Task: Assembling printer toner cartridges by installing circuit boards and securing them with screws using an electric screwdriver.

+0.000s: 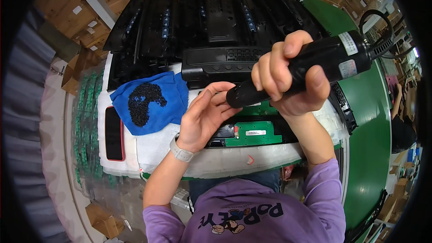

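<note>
A stack of black plastic covers [216, 22] fills the upper centre of the frame. Below it, a green circuit board [257, 131] lies at centre. The right hand [288, 78] is wrapped around a black electric screwdriver [310, 65] at centre right. The left hand [204, 117], fingers loosely spread, touches the screwdriver's tip. A blue cloth [150, 101] holding small black screws [144, 101] lies centre left.

White padded bench [234, 159], blue cloth [173, 96] with black screws [144, 101], red-rimmed phone [114, 133], black plastic panel [220, 65]

Brown cardboard boxes [81, 13] behind bench, white labels [348, 43] (rectangular) on black tool
</note>
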